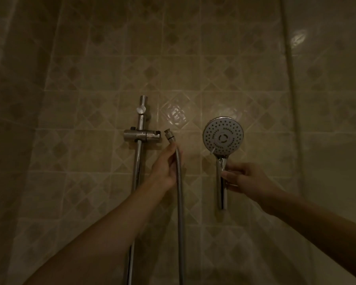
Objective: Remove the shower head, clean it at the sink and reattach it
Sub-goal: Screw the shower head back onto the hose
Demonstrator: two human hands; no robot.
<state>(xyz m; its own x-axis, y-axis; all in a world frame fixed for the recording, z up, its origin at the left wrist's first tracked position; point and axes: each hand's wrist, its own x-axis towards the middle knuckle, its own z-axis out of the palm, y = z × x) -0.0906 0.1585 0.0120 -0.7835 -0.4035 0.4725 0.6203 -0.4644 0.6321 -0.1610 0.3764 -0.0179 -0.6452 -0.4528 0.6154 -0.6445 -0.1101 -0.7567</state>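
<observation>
Chrome head (223,137), handle vertical, gripped in right hand (242,177); hose (180,182) end pinched in left hand (166,169), well apart leftward.

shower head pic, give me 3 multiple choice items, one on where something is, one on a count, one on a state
1. Where is the holder bracket?
A. on the vertical rail
B. on the hose
C. in the right hand

2. How many hands hold something?
A. none
B. one
C. two

3. What state is the shower head in?
A. screwed onto the hose
B. detached from the hose
C. seated in the bracket

Answers:
1 A, the bracket clamps round the rail.
2 C, the left hand grips the hose and the right hand grips the head's handle.
3 B, the hose's connector stands bare, apart from the handle.
</observation>
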